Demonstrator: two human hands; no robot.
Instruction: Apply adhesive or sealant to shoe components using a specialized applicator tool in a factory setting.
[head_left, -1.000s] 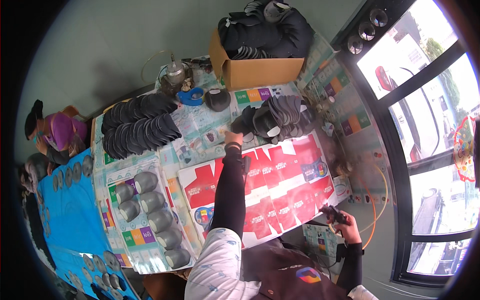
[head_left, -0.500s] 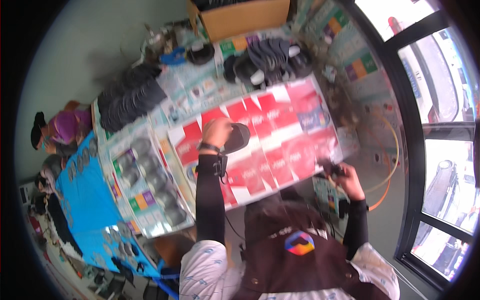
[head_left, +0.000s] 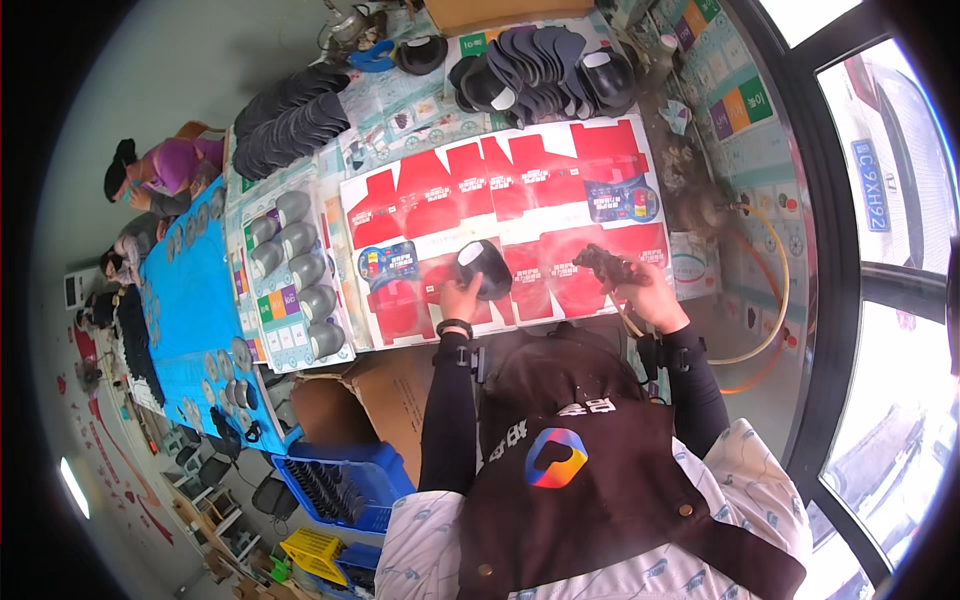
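1 head-worn fisheye view faces down over the nearby worktable [head_left: 408, 122].

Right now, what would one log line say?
left fingers: holding dark shell; right fingers: holding spray gun; underneath: red-white cardboard

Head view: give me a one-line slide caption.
Over a red printed sheet, the left hand holds a dark curved piece, the right hand a dark tool.

Between the left hand [head_left: 462, 299] and the right hand [head_left: 652, 298], the red sheet [head_left: 545, 252] leaves room; beyond it, stacked dark pieces [head_left: 538, 62] block passage.
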